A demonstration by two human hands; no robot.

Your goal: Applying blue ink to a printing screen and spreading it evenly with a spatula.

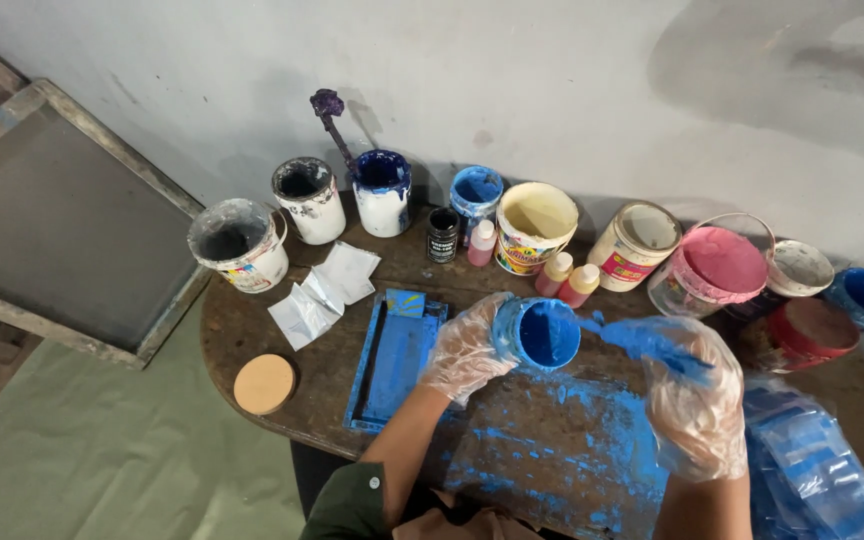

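- Gripping blue tub (542, 334) w/ left hand (467, 348), fingers clamped round its side; tipping it nearly sideways over table (252, 330), mouth facing right; risking ink running out if tilting further
- Closing right hand (694, 408) on blue-coated scraper (642, 340), tip hovering just beside tub rim; thin glove looking slick w/ ink, so scraper possibly slipping
- Working over blue-smeared patch (552, 440) at table's near edge; forearms prob. picking up ink, dripping toward lap
- Crowding: pink bottles (567, 278) standing just behind tub; elbow or tub knocking them over being likely
- Leaving plastic bags (812, 470) near right hand; smearing on contact
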